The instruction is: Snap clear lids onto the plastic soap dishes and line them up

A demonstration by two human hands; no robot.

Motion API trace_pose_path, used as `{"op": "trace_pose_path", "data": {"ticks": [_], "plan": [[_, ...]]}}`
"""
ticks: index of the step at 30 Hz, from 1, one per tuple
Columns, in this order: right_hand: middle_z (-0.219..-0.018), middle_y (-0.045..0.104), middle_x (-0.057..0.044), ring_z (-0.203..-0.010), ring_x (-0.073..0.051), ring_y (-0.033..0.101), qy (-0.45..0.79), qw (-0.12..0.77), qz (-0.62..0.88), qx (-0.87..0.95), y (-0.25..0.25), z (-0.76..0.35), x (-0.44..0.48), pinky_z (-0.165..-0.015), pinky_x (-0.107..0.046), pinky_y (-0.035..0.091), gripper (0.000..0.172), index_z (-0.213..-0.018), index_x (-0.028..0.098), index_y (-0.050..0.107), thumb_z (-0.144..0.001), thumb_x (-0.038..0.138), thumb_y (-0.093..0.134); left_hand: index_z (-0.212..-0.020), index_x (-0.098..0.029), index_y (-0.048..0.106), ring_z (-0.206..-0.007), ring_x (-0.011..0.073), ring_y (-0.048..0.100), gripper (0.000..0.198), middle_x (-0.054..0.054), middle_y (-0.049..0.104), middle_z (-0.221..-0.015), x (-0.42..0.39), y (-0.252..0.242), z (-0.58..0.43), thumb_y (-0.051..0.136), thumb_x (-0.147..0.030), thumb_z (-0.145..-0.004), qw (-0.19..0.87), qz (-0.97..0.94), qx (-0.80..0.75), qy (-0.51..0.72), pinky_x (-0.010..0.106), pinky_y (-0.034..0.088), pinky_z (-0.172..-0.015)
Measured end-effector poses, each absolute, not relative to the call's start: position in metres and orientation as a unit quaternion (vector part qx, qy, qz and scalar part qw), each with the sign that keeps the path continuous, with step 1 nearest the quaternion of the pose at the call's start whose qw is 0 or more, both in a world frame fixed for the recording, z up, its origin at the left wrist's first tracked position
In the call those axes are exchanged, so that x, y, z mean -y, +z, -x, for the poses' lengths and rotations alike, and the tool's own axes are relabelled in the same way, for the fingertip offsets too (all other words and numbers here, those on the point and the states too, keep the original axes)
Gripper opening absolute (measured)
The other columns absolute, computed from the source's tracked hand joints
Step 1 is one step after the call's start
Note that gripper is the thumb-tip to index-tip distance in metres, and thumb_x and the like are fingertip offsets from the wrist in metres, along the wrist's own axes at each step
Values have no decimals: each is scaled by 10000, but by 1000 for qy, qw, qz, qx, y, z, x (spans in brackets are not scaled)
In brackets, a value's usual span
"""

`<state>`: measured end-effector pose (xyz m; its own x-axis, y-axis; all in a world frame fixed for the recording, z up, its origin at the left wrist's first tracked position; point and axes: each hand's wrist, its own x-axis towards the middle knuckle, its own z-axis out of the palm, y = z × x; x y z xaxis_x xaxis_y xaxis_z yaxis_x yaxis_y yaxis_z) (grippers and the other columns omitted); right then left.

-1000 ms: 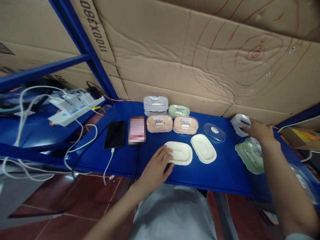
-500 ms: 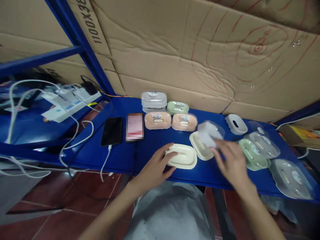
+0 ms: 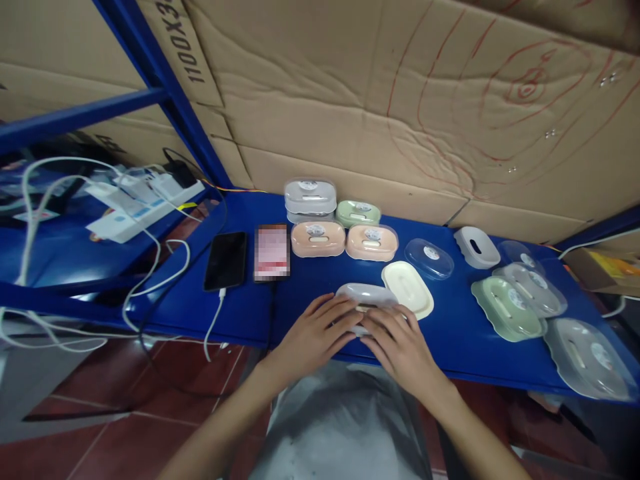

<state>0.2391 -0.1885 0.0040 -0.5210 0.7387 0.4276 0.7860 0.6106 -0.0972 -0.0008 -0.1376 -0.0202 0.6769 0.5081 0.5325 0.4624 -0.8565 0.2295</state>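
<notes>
A pale grey oval soap dish body [image 3: 367, 292] sits at the table's front edge, between my two hands. My left hand [image 3: 320, 328] grips its left side, fingers curved over the top. My right hand [image 3: 400, 339] closes on its right side, and the two hands' fingertips almost meet over the middle. Most of its top, and whatever lies beneath it, is covered by my fingers. Just right of it lies a cream oval tray [image 3: 411, 291], partly behind my right fingertips. Farther back is a clear lid [image 3: 429, 259] with a round label.
Lidded soap boxes in peach [image 3: 319, 240], green [image 3: 358, 214] and grey [image 3: 310, 199] stand at the back. A slotted pale body [image 3: 477, 247], a green box [image 3: 507, 309] and a grey box [image 3: 585, 357] are rightward. Two phones, one a black phone [image 3: 225, 261], and cables lie left.
My right hand has brought the grey body leftward and down to my left hand, over the spot where a cream tray lay. The clear lid behind now shows fully.
</notes>
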Motion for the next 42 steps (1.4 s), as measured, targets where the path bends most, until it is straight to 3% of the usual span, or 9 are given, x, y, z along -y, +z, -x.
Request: {"op": "trace_pose_path", "data": {"ticks": [4, 10, 17, 21, 24, 27, 32, 35, 42], "plan": [[-1466, 671, -108, -1434, -282, 573, -13, 228, 456, 860, -4, -257, 191, -1241, -567, 395, 439, -1499, 232, 564, -1070, 310, 613, -1282, -204, 648, -1301, 247, 662, 213, 90, 735, -1283, 135, -18, 6, 602, -259, -1081, 66, -916, -261, 297, 469, 510, -1142], [-1442, 692, -82, -1474, -267, 549, 58, 288, 435, 851, -17, -271, 193, -1197, -512, 531, 492, -1515, 252, 569, -1032, 194, 641, -1182, -185, 636, -1250, 248, 670, 124, 92, 717, -1200, 133, -18, 7, 610, -240, -1073, 97, -914, -252, 303, 455, 552, -1086], [-1479, 671, -83, -1463, -275, 559, 24, 254, 405, 878, -4, -284, 184, -1216, -544, 503, 470, -1507, 268, 582, -1043, 205, 620, -1149, -196, 632, -1233, 256, 671, 110, 85, 711, -1161, 132, -18, 5, 644, -217, -1042, 99, -915, -258, 294, 457, 559, -1070], [-1562, 602, -97, -1501, -285, 515, -40, 268, 514, 814, 12, -331, 141, -1248, -572, 438, 461, -1549, 278, 542, -1091, 252, 495, -1138, -199, 637, -1250, 261, 662, 111, 101, 698, -1217, 133, -17, 5, 647, -224, -1031, 101, -914, -264, 290, 464, 563, -1082], [-1668, 463, -162, -1570, -403, 394, -70, 218, 634, 738, 8, -368, 99, -1229, -676, 400, 551, -1587, 212, 507, -1064, 381, 539, -1185, -198, 640, -1333, 295, 618, 169, 148, 625, -1405, 135, -18, 6, 654, -236, -1021, 88, -907, -278, 304, 493, 562, -1107], [-1665, 451, -210, -1552, -462, 399, -24, 154, 686, 710, -5, -392, 70, -1191, -707, 422, 660, -1568, 172, 538, -994, 482, 637, -1261, -189, 627, -1394, 316, 573, 255, 175, 567, -1487, 136, -18, 6, 664, -226, -1012, 79, -899, -284, 324, 506, 556, -1134], [-1532, 620, -159, -1472, -352, 543, 7, 277, 636, 720, -3, -386, 87, -1222, -593, 453, 576, -1526, 226, 598, -1032, 523, 591, -1341, -206, 604, -1404, 309, 579, 336, 167, 570, -1488, 136, -16, 6, 673, -225, -1013, 94, -889, -298, 336, 491, 565, -1146], [-1576, 590, -91, -1477, -327, 543, 5, 344, 595, 726, 9, -352, 125, -1230, -584, 457, 544, -1562, 321, 558, -1040, 463, 616, -1406, -235, 564, -1435, 311, 559, 400, 165, 524, -1539, 136, -16, 7, 678, -264, -1025, 110, -878, -307, 350, 504, 563, -1155], [-1607, 547, -68, -1522, -323, 487, 21, 357, 463, 811, -9, -263, 179, -1218, -602, 487, 664, -1631, 398, 441, -1022, 256, 665, -1526, -273, 470, -1505, 317, 489, 569, 170, 429, -1616, 134, -20, 10, 711, -272, -1011, 132, -868, -305, 369, 523, 543, -1182]]}}
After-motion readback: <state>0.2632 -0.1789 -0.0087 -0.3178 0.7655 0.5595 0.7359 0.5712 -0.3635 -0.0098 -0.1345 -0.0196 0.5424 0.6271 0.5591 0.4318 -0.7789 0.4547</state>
